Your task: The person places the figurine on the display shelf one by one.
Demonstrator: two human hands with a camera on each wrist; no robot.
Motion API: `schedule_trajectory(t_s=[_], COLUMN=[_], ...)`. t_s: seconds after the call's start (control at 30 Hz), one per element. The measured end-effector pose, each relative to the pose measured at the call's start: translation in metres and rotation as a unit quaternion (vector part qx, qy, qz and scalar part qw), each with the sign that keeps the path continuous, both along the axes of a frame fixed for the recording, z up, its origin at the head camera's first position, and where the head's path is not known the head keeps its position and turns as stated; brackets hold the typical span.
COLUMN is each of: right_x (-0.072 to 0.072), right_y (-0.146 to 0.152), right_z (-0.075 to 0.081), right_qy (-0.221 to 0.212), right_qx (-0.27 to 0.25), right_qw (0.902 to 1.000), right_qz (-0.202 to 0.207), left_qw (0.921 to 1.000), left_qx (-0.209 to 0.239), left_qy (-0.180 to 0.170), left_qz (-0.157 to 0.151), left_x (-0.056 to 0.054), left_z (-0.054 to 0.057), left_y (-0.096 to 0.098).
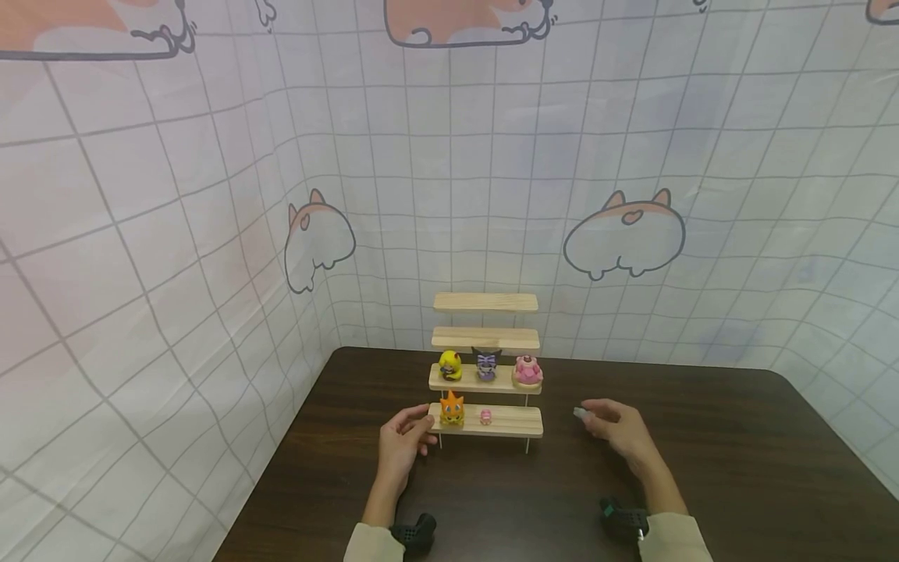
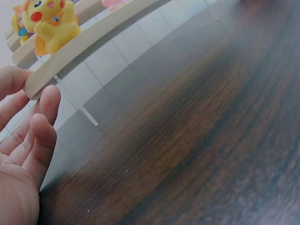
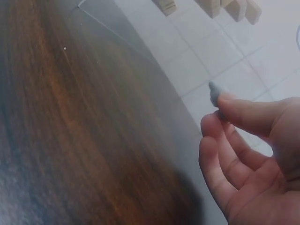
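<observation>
My left hand (image 1: 403, 441) grips the left end of the lowest board of a tiered wooden display stand (image 1: 516, 422); in the left wrist view its fingertips (image 2: 50, 99) are at the end of that board. Beside it on the board stand an orange-and-yellow figurine (image 1: 453, 410), seen as a yellow figure with red cheeks (image 2: 55, 29) in the left wrist view, and a tiny pink figurine (image 1: 485, 417). To the right of the stand, my right hand (image 1: 621, 428) pinches a small grey piece (image 3: 214, 95) between thumb and fingers. Its kind cannot be made out.
On the second board sit a yellow figurine (image 1: 450, 365), a purple-and-black figurine (image 1: 486, 364) and a pink figurine (image 1: 527, 371). Two higher boards (image 1: 485, 302) rise behind. The dark wooden table (image 1: 702, 437) meets a white gridded cloth (image 1: 477, 172) at the back and sides.
</observation>
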State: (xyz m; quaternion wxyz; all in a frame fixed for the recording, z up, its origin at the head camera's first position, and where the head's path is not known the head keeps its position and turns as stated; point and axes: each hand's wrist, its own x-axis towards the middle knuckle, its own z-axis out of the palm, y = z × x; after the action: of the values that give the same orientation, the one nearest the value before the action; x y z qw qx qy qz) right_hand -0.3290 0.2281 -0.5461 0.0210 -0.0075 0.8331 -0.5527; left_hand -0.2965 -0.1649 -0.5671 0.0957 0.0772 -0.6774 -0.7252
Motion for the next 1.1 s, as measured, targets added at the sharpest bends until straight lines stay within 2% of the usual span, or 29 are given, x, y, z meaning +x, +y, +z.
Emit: schedule_trajectory(t_s=[0.27,0.6,0.7,1.1], right_x=[-0.002,-0.003,-0.002,0.002], right_y=[-0.002,-0.007,-0.009,-0.014], right_z=[0.004,0.011,0.013,0.021], right_qy=[0.020,0.038,0.037,0.031], right_qx=[0.004,-0.036,-0.053,-0.067], right_qw=[0.9996,0.9969,0.9953,0.9916], right_qz=[0.017,0.059,0.071,0.106], left_qw=[1.0000,1.0000,1.0000,1.0000], left_qx=[-0.003,0.004,0.004,0.000], left_qy=[0.000,0.002,0.003,0.000], left_qz=[0.001,0.001,0.000,-0.001], left_x=[0.000,0.000,0.000,0.001], left_z=[0.000,0.001,0.000,0.002], left_y=[0.000,0.001,0.000,0.000])
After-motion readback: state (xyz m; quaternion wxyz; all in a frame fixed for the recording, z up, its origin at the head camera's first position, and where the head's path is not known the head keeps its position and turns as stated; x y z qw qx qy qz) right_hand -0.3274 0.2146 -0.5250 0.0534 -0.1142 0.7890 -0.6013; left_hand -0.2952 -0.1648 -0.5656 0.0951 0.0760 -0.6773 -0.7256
